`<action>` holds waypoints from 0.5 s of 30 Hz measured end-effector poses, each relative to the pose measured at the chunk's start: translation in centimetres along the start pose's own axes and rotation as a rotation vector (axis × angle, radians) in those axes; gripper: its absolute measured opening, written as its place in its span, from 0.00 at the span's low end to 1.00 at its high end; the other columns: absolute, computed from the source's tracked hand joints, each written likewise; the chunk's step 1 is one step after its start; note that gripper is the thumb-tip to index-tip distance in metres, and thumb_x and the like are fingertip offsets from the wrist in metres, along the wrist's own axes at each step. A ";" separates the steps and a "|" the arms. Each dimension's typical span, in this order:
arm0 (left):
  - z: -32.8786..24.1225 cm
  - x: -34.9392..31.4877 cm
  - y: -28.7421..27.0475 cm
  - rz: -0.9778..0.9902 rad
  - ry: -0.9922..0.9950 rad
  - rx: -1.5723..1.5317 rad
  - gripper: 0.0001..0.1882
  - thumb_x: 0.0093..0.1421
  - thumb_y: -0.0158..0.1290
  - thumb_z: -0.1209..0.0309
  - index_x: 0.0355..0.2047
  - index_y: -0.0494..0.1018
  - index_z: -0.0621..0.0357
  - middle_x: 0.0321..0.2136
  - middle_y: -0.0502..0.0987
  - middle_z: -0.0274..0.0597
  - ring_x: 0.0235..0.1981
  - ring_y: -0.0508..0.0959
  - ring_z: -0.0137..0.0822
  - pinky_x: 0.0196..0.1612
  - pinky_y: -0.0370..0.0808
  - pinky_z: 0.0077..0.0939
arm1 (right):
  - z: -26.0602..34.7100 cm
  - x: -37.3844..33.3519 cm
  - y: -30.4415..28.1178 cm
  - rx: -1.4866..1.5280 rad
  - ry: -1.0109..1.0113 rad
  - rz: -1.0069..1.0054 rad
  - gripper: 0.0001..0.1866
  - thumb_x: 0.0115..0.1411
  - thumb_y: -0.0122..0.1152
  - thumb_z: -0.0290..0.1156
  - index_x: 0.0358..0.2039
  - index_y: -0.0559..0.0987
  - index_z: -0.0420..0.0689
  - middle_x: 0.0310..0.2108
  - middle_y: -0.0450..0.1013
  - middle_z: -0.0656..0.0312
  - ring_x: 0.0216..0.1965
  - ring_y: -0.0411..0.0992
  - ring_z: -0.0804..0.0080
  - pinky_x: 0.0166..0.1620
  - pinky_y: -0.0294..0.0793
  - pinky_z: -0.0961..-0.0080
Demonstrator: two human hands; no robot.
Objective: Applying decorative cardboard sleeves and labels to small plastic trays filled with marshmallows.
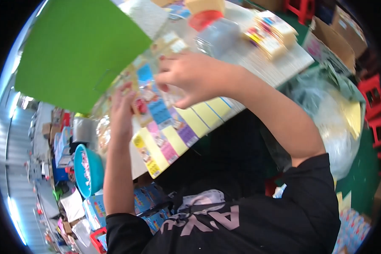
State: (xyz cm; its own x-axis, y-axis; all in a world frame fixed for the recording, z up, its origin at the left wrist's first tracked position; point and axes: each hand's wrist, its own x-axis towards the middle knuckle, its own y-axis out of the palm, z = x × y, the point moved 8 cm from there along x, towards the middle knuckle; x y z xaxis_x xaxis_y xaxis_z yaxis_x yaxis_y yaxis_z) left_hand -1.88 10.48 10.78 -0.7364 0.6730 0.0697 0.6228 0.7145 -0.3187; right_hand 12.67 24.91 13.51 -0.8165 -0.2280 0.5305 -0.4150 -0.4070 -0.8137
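Note:
Overlapping printed cards (161, 111) in blue, pink, purple and yellow lie in slanting rows along the near table edge. Small clear packets with red bits (140, 106) rest on some of them; blur hides their exact kind. My left hand (122, 101) reaches over the left part of the rows, beside a red-bitted packet; its fingers are smeared and a hold cannot be made out. Over the right part hovers my right hand (194, 78), its fingers curved and the thumb apart from them, with nothing visible between.
A large green board (80, 51) stands at the far left. Stacked yellow packs (270, 36), a red-rimmed tub (205, 19) and a clear plastic bag (220, 36) sit on the far table. A teal basin (98, 169) is at left; a big plastic sack (326, 110) and open carton (332, 42) stand right.

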 end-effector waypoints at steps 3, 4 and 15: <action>-0.1 -0.7 -0.9 -0.059 -0.077 -0.070 0.22 0.67 0.46 0.67 0.59 0.63 0.60 0.34 0.78 0.39 0.31 0.79 0.29 0.32 0.76 0.23 | -0.6 1.2 0.0 0.034 -0.003 -0.041 0.17 0.43 0.71 0.35 0.34 0.75 0.47 0.39 0.73 0.58 0.47 0.73 0.58 0.51 0.71 0.62; -0.3 -0.7 -1.3 -0.053 -0.078 -0.067 0.24 0.66 0.47 0.66 0.61 0.60 0.60 0.34 0.78 0.40 0.31 0.79 0.29 0.31 0.75 0.23 | -0.4 1.7 -0.1 0.030 -0.042 -0.043 0.17 0.43 0.71 0.35 0.34 0.75 0.47 0.39 0.73 0.58 0.47 0.73 0.58 0.51 0.71 0.62; -4.7 5.2 -4.6 -0.113 0.114 -0.238 0.28 0.67 0.51 0.69 0.62 0.54 0.62 0.40 0.76 0.45 0.34 0.79 0.27 0.23 0.75 0.21 | 0.6 10.6 -4.4 -0.216 -0.037 -0.143 0.18 0.44 0.70 0.36 0.35 0.76 0.48 0.40 0.72 0.60 0.46 0.73 0.60 0.51 0.69 0.63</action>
State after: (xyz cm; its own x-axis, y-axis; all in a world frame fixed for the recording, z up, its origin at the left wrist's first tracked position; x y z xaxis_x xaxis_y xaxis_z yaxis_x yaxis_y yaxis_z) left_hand -7.37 11.59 17.11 -0.7789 0.5937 0.2023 0.5925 0.8023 -0.0734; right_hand 6.11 23.75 22.86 -0.7298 -0.2155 0.6488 -0.6044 -0.2402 -0.7596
